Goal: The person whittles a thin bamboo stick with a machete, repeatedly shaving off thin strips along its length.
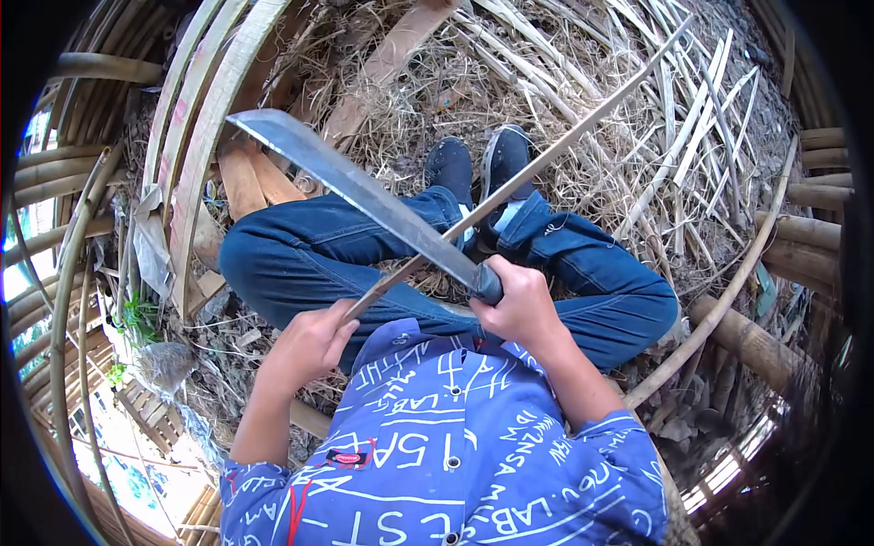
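Head: left hand (314, 341) clamped round the near end of the strip (560, 148), right hand (519, 296) wrapped on the knife (360, 188) handle (489, 284), blade crossing the strip above the legs (300, 241); can't quite tell from this angle whether they touch. Strip slants up and right past the shoes (507, 156); likely light, stiff but springy, maybe splintery, so grip near the end, clear of the blade. Knife's probably heavy and rigid: handle only.
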### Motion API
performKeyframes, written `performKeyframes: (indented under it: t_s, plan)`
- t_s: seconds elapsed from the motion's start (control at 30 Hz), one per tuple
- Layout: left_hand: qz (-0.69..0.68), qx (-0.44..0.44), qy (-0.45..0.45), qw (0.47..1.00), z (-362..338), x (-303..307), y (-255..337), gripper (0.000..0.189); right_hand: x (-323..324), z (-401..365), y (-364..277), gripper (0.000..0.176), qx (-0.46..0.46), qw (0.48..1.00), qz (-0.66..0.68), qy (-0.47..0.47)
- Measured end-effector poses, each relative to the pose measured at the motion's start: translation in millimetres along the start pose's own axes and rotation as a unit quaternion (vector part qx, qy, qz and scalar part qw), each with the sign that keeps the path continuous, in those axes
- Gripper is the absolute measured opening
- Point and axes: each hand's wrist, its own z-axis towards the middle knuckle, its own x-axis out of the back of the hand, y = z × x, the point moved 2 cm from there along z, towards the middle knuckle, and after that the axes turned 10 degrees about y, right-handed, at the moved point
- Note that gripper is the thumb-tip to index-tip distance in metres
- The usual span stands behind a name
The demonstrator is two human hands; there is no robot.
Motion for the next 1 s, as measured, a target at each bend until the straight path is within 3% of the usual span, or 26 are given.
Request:
performKeyframes:
  t_s: [0.1, 0.17, 0.33, 0.4, 0.53, 0.6, 1.0]
  plan:
    - [-0.035, -0.018, 0.025, 0.999, 16, -11, -9, 0.017, 0, 12, 2, 0.023, 0.000, 1.000, -0.020, 0.022]
    - [-0.029, 0.018, 0.028, 0.999, 30, -13, -5, 0.014, -1, 18, 3, 0.024, -0.022, 0.999, -0.044, 0.016]
    - [-0.011, -0.017, 0.038, 0.999, 42, -23, -12, 0.016, -17, 19, 1, 0.024, -0.032, 0.998, -0.046, -0.009]
    - [-0.065, 0.024, -0.012, 0.998, 46, -19, -12, 0.017, -27, 21, 0, 0.025, -0.033, 0.998, -0.059, -0.016]
    - [-0.035, 0.010, -0.005, 0.999, 47, -20, -16, 0.018, -36, 27, -4, 0.027, -0.047, 0.993, -0.105, -0.040]
    - [-0.084, 0.026, -0.035, 0.996, 49, -20, -20, 0.017, -35, 30, -3, 0.028, -0.053, 0.990, -0.124, -0.046]
    - [-0.093, 0.045, -0.049, 0.993, 49, -19, -20, 0.014, -9, 35, 20, 0.026, 0.025, 0.968, -0.251, -0.016]
